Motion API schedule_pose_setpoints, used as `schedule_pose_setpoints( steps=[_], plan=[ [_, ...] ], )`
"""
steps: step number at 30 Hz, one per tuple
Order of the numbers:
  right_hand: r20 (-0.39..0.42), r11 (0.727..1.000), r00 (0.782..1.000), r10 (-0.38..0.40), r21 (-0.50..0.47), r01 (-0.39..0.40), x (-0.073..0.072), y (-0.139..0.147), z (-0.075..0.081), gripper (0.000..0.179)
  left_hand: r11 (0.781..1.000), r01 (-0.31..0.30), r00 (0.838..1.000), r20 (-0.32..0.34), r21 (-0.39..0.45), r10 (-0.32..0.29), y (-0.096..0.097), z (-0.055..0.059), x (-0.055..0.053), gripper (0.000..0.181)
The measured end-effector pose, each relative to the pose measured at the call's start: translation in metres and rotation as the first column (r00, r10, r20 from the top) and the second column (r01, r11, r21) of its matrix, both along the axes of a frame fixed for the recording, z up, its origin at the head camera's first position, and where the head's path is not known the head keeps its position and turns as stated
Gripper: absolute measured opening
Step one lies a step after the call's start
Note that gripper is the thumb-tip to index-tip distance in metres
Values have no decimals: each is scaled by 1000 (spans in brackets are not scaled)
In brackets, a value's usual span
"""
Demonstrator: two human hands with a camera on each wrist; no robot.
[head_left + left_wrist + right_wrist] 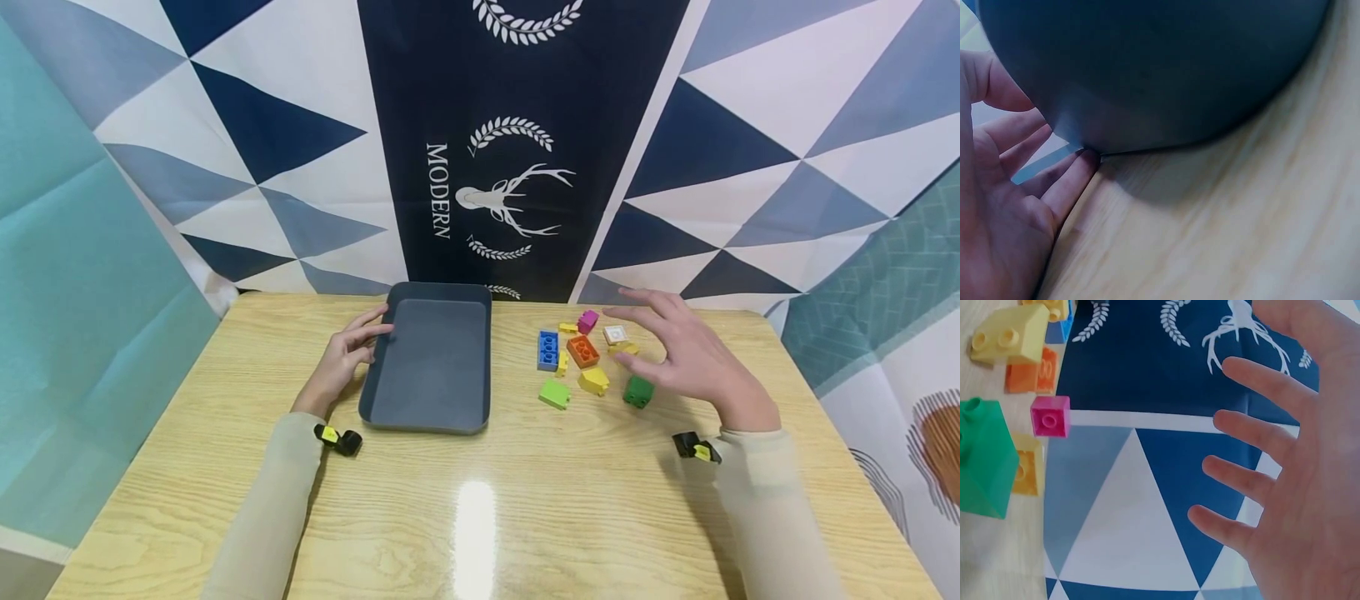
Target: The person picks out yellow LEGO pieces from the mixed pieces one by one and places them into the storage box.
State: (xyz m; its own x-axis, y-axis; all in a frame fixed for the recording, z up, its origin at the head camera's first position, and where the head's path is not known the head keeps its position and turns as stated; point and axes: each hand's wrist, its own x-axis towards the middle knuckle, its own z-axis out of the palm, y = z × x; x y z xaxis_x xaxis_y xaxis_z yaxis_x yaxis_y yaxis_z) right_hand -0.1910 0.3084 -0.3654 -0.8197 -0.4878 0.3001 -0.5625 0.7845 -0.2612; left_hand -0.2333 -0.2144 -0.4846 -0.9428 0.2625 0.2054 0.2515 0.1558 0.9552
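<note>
A dark grey rectangular tray (435,367) lies on the table. My left hand (341,358) rests at its left side, fingers extended with the tips on the rim; the left wrist view shows fingertips against the tray's outer wall. My right hand (686,354) hovers above the right end of a loose group of toy building bricks, fingers spread and thumb apart, with nothing between them. Nearest to it are a green brick (638,391), a white piece (615,335) and a magenta brick (588,322). One yellow brick by the thumb is partly hidden.
Left of the right hand lie a blue brick (548,350), an orange brick (582,351), a lime green brick (555,393) and several yellow bricks, one a larger yellow brick (594,381). A patterned cloth (480,167) hangs behind the wooden table's (570,508) back edge.
</note>
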Motion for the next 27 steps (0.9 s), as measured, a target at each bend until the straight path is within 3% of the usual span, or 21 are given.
schedule_pose_setpoints(
  steps=[9,18,22,27],
  plan=[
    [-46,999,998,-47,7,48,0,5,2,58,1000,2,1000,1,-1,-2,0,-1,-1,53],
    [-250,994,962,-112,-33,107,-7,-2,-5,49,1000,3,1000,-7,-3,-3,0,-1,-1,53],
    [-203,985,964,-170,-27,169,-7,-3,-6,47,1000,1,1000,-4,-4,-1,0,0,0,53],
    [-50,974,974,-219,43,221,-8,-2,-7,46,1000,-2,1000,-3,-3,2,0,0,0,53]
  ],
)
